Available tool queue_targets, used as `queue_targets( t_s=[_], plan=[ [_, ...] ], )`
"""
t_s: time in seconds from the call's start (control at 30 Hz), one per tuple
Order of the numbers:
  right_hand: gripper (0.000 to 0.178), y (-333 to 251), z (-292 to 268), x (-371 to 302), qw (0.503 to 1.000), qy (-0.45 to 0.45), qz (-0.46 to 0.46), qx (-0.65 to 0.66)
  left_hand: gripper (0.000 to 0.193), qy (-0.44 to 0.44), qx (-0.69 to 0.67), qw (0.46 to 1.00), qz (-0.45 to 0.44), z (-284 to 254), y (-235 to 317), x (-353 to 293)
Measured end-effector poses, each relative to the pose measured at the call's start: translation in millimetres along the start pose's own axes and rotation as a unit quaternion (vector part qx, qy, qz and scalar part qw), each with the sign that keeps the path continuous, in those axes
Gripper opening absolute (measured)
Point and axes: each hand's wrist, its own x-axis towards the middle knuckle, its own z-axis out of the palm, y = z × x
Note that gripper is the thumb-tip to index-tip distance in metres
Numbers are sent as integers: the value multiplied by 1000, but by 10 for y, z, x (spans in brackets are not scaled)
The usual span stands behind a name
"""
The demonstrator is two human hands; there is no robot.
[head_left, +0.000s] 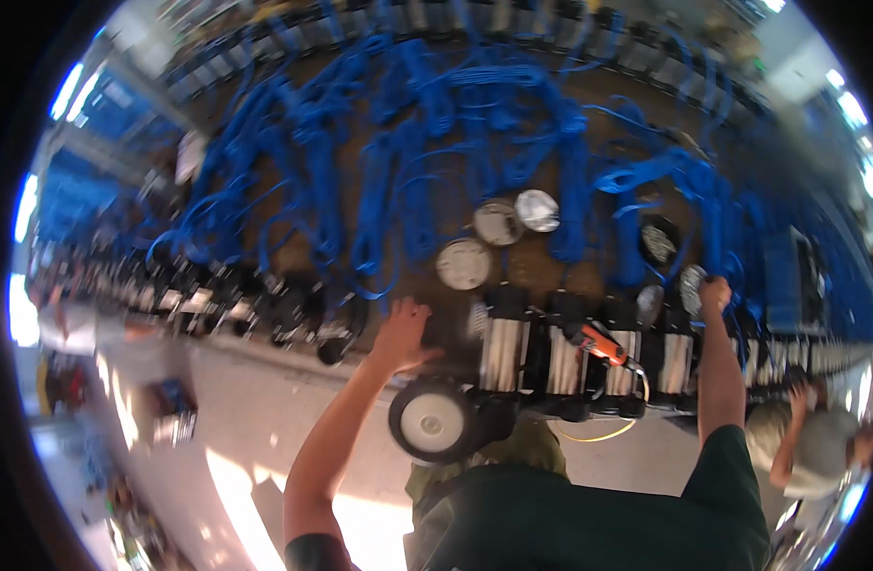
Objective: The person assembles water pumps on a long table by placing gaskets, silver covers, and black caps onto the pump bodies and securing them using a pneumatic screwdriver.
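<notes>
My left hand (405, 333) is over the bench edge with its fingers spread, holding nothing that shows. Just below it is a black round part with a pale disc face (431, 422). To its right stands a row of motor-like units (502, 352) with silver ribbed bodies and black ends. An orange power screwdriver (601, 344) lies across them, its yellow cord hanging down in front. My right hand (714, 293) is closed at the rim of a shallow round dish (691, 287); whatever its fingers grip is hidden. Beside that dish is another round dish (650, 305).
Bundles of blue cable (375, 200) cover the bench's middle. Among them lie round dishes, one pale (464, 265), one shiny (537, 210), one dark with small metal pieces (659, 240). More units (241, 306) line the left edge. A person (808, 443) is at the right.
</notes>
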Motion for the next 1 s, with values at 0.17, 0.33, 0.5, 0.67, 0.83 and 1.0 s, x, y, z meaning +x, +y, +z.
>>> queue_targets(
  t_s=[0.17,0.33,0.5,0.67,0.83,1.0],
  plan=[
    [31,-495,-274,-135,988,-141,67,8,112,22,110,993,32,231,57,-22],
    [35,-480,-554,-380,987,-4,88,137,106,56,-8,997,47,143,97,10],
    [25,-877,-1391,-1059,919,-36,-3,393,101,216,-619,755,17,-546,230,-586],
    [19,-1291,-2100,-1949,802,-158,73,572,97,334,-592,722,128,-822,773,-1486],
    [16,-1834,-2336,-2644,755,-216,-3,619,93,392,-306,855,148,-373,989,-1783],
    [19,-2096,-2433,-3061,814,-199,-92,538,92,379,-249,882,130,-246,1003,-1706]
  ],
)
